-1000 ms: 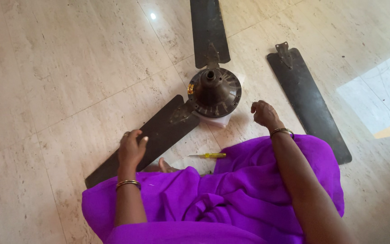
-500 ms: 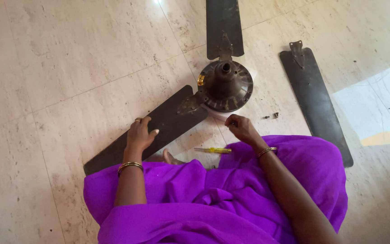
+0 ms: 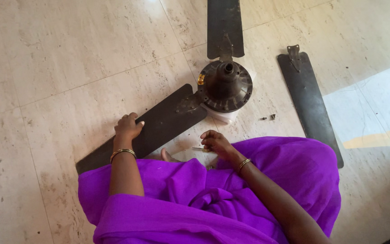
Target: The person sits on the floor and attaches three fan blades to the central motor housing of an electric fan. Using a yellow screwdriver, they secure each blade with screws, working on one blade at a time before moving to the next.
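Left hand (image 3: 127, 126) rests flat and spread on the attached fan blade (image 3: 150, 129) on the floor, right hand (image 3: 216, 142) curled over the screwdriver (image 3: 199, 148), mostly hiding it, grip unclear.

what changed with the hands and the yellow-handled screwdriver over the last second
The right hand came back from beside the dark metal fan motor hub and closed over the yellow-handled screwdriver on the floor. The left hand stayed on the attached dark fan blade; the loose dark blade lies as before.
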